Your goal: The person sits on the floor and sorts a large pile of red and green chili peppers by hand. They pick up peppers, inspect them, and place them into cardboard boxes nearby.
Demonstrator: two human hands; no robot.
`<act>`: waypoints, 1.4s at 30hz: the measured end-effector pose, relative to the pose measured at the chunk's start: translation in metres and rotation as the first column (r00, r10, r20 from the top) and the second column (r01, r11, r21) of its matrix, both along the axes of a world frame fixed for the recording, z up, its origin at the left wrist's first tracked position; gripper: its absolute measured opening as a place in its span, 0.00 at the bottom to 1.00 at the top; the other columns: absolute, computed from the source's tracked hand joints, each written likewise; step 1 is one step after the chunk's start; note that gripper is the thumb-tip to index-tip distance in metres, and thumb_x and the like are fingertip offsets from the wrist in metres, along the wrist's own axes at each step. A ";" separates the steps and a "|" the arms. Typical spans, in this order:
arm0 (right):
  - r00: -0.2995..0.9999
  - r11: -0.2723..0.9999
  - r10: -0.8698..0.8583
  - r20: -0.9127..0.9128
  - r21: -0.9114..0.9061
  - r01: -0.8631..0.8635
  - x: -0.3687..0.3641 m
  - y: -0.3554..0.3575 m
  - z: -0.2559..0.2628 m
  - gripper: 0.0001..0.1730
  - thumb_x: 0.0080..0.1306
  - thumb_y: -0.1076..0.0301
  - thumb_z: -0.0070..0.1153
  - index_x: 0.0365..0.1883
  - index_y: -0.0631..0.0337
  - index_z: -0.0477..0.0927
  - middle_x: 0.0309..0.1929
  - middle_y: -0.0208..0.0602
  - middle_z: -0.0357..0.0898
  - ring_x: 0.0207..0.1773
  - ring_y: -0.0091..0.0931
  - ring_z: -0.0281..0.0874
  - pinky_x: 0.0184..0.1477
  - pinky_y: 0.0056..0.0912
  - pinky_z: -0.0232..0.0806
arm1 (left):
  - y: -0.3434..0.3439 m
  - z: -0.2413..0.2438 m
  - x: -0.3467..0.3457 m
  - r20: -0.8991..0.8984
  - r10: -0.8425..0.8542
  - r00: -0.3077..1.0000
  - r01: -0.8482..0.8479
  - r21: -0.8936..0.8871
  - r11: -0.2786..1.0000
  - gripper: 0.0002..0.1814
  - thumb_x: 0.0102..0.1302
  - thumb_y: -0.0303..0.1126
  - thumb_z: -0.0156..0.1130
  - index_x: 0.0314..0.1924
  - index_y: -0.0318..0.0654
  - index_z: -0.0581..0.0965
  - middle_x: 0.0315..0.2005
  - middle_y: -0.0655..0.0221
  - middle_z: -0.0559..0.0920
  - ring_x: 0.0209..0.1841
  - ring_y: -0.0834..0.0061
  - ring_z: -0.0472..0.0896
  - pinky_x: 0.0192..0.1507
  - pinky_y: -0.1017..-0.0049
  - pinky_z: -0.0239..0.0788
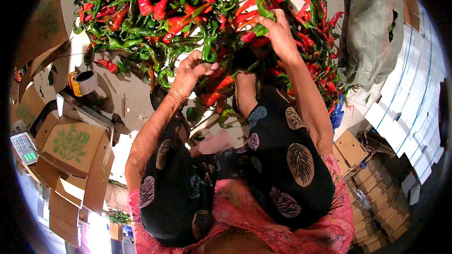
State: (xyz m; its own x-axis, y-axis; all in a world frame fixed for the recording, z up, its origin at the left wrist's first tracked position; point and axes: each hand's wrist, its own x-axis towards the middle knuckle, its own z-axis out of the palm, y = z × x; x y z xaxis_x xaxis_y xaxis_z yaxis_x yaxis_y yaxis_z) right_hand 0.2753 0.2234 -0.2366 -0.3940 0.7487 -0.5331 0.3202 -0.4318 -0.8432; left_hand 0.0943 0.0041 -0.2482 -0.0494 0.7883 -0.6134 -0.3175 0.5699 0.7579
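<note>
A large heap of red and green chili peppers (148, 24) spreads over the floor before me. My left hand (190, 74) pinches the lower end of a curled green pepper (209, 44) between thumb and fingers. Farther forward, my right hand (279, 35) reaches over the heap with its fingers closed around a green pepper (263, 7); green shows on both sides of the fingers. Under and between my hands lie more red peppers (213, 97), partly blurred. My foot (246, 90) rests among them, in front of my knees.
At left stand a roll of tape (84, 80), an open cardboard box (76, 144) with a green print, and a scale with a keypad (24, 146). A grey-green woven sack (370, 28) stands at right, near stacked white boxes (406, 95) and flattened brown cartons (381, 201).
</note>
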 end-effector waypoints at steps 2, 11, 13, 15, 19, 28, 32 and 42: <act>0.986 0.978 0.154 0.060 0.132 -0.161 -0.003 -0.016 -0.005 0.25 0.62 0.68 0.60 0.55 0.65 0.65 0.43 0.46 0.79 0.43 0.35 0.79 0.47 0.41 0.72 | -0.001 -0.002 0.000 0.212 0.013 0.977 0.003 -0.075 0.997 0.13 0.62 0.26 0.58 0.47 0.35 0.73 0.41 0.70 0.81 0.47 0.74 0.80 0.52 0.72 0.71; 0.687 0.642 0.721 0.090 0.288 -0.711 -0.036 -0.114 0.008 0.37 0.59 0.68 0.59 0.66 0.67 0.61 0.61 0.55 0.70 0.62 0.45 0.70 0.65 0.44 0.61 | 0.001 0.028 0.016 0.439 0.486 0.756 -0.359 -0.342 0.868 0.26 0.69 0.47 0.60 0.58 0.38 0.70 0.48 0.67 0.78 0.47 0.74 0.79 0.47 0.71 0.75; 0.632 0.642 0.766 -0.116 0.120 -0.757 -0.050 -0.100 0.035 0.31 0.60 0.71 0.55 0.63 0.66 0.66 0.59 0.57 0.71 0.63 0.45 0.70 0.64 0.46 0.62 | -0.004 0.030 -0.002 0.471 0.511 0.719 -0.447 -0.250 0.859 0.19 0.70 0.42 0.59 0.56 0.42 0.72 0.47 0.69 0.79 0.49 0.74 0.79 0.48 0.71 0.76; 0.722 0.722 0.691 -0.028 0.071 -0.688 -0.057 -0.083 0.048 0.25 0.61 0.72 0.53 0.59 0.60 0.72 0.50 0.52 0.77 0.54 0.42 0.77 0.59 0.43 0.66 | -0.009 0.054 -0.018 0.295 0.505 0.811 -0.449 -0.240 0.861 0.16 0.68 0.38 0.60 0.54 0.42 0.75 0.45 0.69 0.81 0.47 0.73 0.80 0.48 0.70 0.76; 0.760 0.464 0.363 0.538 0.603 -0.649 -0.070 -0.036 0.031 0.24 0.58 0.69 0.62 0.54 0.56 0.76 0.47 0.47 0.76 0.51 0.42 0.75 0.56 0.42 0.68 | -0.043 0.161 -0.085 -0.430 0.363 0.827 -0.425 -0.055 0.904 0.18 0.64 0.37 0.60 0.53 0.38 0.78 0.46 0.66 0.82 0.44 0.76 0.80 0.45 0.76 0.74; 0.246 0.298 0.465 0.851 0.112 -0.948 -0.065 -0.011 -0.010 0.28 0.58 0.73 0.57 0.60 0.46 0.74 0.66 0.51 0.61 0.54 0.49 0.76 0.51 0.54 0.72 | -0.296 0.300 -0.262 -0.974 0.228 -0.014 -0.653 0.182 0.735 0.23 0.71 0.42 0.58 0.61 0.39 0.74 0.54 0.66 0.79 0.51 0.74 0.78 0.45 0.76 0.74; 0.245 0.236 0.158 0.957 0.204 -0.950 -0.025 0.019 0.007 0.19 0.53 0.74 0.59 0.46 0.53 0.78 0.50 0.46 0.74 0.43 0.43 0.81 0.44 0.51 0.73 | -0.404 0.290 -0.279 -0.752 -0.615 -0.238 -0.479 -0.461 0.747 0.23 0.69 0.41 0.59 0.62 0.47 0.74 0.59 0.56 0.75 0.63 0.56 0.69 0.64 0.60 0.60; 0.586 0.082 0.113 0.802 0.580 -0.810 0.031 0.029 0.045 0.25 0.53 0.78 0.56 0.52 0.57 0.76 0.55 0.42 0.74 0.55 0.43 0.71 0.56 0.45 0.66 | -0.199 0.270 -0.137 -0.970 0.200 0.137 -0.111 0.186 0.976 0.20 0.68 0.28 0.54 0.58 0.27 0.72 0.52 0.54 0.79 0.57 0.60 0.76 0.61 0.63 0.66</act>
